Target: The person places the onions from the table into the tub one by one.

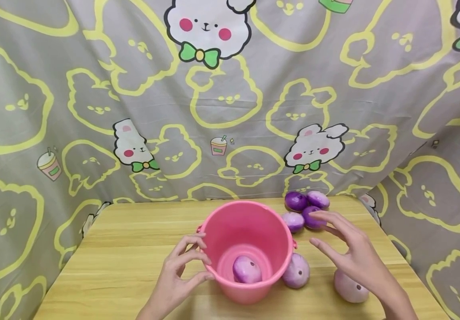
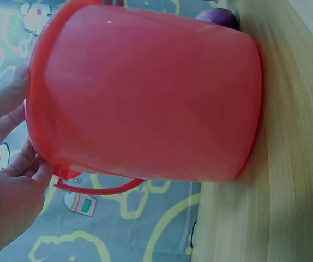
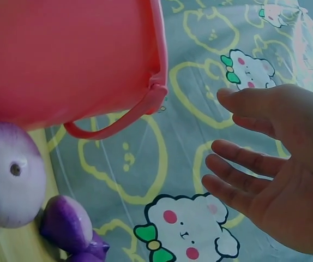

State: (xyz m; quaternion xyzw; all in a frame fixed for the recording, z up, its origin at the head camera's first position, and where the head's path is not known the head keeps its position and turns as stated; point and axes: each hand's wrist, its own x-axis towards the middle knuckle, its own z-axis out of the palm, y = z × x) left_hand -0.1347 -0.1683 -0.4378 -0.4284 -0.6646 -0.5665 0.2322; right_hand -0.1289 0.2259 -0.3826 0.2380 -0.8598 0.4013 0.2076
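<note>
Midway between the left and right edges of the desk (image 1: 142,249), an upright pink bucket (image 1: 250,213) stands with its mouth open. One onion (image 1: 247,270), purple and white, lies on its floor. The bucket's handle (image 2: 99,190) hangs down outside the wall, below the rim.

Of the hands, the left (image 1: 183,262) holds the bucket at the left of its rim, fingers and thumb bent against it. The right (image 1: 352,249) is spread wide in the air to the right of the bucket, thumb apart from the fingers, with nothing in its grasp.

Outside the bucket, a paler onion (image 1: 299,272) sits just beside its right wall; whether they touch cannot be told. Nearer the desk's right edge is another pale onion (image 1: 348,289), partly hidden by the right wrist. Four more onions (image 1: 295,201), some darker, cluster by the far right corner. A patterned curtain (image 1: 230,164) hangs behind the desk's far edge.
</note>
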